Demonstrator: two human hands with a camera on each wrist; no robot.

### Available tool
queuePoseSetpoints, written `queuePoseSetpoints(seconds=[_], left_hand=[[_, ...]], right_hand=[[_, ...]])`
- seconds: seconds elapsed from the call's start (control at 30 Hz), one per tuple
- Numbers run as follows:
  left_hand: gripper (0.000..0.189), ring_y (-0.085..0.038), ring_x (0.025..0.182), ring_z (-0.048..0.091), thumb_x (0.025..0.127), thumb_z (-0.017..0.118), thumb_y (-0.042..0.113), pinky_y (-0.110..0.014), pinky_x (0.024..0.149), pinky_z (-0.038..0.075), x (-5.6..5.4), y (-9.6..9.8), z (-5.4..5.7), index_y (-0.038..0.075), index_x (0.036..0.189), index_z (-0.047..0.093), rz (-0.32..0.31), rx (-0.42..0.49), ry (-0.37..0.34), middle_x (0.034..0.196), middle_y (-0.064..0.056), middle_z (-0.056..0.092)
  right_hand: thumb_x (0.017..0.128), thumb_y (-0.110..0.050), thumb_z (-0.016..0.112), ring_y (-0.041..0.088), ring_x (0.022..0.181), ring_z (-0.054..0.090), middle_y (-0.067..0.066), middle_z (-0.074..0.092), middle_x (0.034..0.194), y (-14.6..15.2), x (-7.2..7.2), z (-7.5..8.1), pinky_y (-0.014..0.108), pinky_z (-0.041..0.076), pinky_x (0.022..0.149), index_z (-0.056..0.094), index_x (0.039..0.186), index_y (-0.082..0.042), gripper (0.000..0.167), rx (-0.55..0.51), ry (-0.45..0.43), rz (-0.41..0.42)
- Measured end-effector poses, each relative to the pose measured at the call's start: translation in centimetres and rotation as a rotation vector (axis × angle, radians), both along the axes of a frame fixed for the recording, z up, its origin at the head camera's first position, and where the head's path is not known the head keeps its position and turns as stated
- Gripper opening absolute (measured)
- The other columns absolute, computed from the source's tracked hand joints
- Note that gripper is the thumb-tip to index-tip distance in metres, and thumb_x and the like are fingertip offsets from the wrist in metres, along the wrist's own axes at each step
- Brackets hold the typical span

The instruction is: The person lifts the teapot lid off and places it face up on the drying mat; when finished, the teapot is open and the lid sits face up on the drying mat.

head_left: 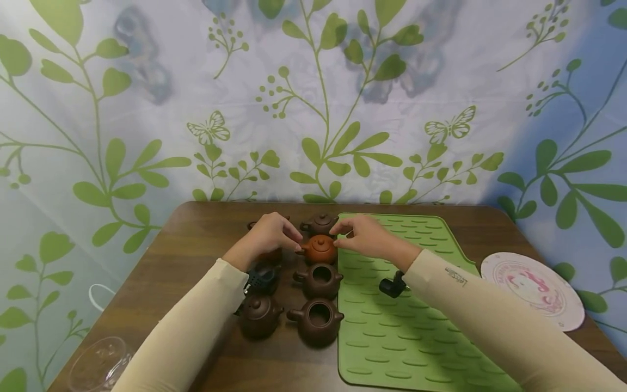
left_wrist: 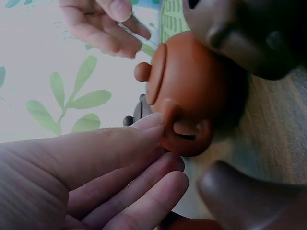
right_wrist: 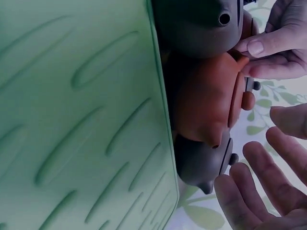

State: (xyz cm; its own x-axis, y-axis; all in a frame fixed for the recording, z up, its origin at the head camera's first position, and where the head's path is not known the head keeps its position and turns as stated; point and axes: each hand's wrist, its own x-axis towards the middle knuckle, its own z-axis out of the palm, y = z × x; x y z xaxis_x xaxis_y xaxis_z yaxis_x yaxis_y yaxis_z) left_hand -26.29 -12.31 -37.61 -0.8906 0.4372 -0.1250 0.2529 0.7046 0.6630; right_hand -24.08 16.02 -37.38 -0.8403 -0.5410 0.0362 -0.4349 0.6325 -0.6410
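Observation:
A reddish-orange clay teapot [head_left: 320,250] with its lid on stands in a row of dark brown teapots. My left hand [head_left: 268,239] is at its handle; in the left wrist view the thumb [left_wrist: 146,127] and fingers pinch the handle [left_wrist: 192,139]. On the spout side, my right hand [head_left: 369,238] is held with fingers spread and loosely bent, apart from the pot in the right wrist view. Behind the orange teapot sits a dark lidded teapot [head_left: 321,223]. In front stand two lidless dark teapots, one nearer [head_left: 318,333] and one farther [head_left: 320,293].
Left of the row are a dark lidded teapot [head_left: 259,321], a black object [head_left: 263,279] and others partly hidden by my left arm. A green ridged mat [head_left: 382,332] borders the row on the right. Farther right lies a round pink-and-white mat [head_left: 539,288]; clear plastic [head_left: 100,362] is front left.

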Motion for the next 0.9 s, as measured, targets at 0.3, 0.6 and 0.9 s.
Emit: queuePoseSetpoints(seconds=[0.3,0.6,0.9], left_hand=[[0.014,-0.015,0.088,0.071,0.091,0.087,0.018,-0.037,0.081,0.059,0.1,0.2,-0.6,0.011,0.103,0.086,-0.043,-0.030,0.035,0.095,0.004,0.077],[0.010,-0.015,0.090,0.070,0.091,0.087,0.018,-0.036,0.081,0.057,0.6,0.5,-0.6,0.013,0.100,0.087,-0.061,-0.073,0.098,0.092,0.006,0.078],[0.009,-0.014,0.088,0.070,0.091,0.087,0.019,-0.037,0.080,0.057,0.5,0.5,-0.7,0.014,0.098,0.087,-0.071,-0.079,0.127,0.090,0.006,0.077]], right_hand=[[0.099,-0.013,0.077,0.032,0.112,0.066,0.007,0.071,0.118,-1.9,-0.7,-0.4,0.045,0.056,0.091,0.076,0.121,-0.009,0.022,0.037,0.039,0.036],[0.098,-0.014,0.079,0.027,0.107,0.067,0.003,0.072,0.113,-2.6,-1.1,-0.9,0.043,0.055,0.087,0.078,0.118,-0.008,0.020,0.048,0.076,0.063],[0.098,-0.018,0.080,0.028,0.109,0.064,0.005,0.072,0.115,-2.8,-1.2,-1.0,0.042,0.055,0.086,0.078,0.118,-0.009,0.022,0.080,0.125,0.077]])
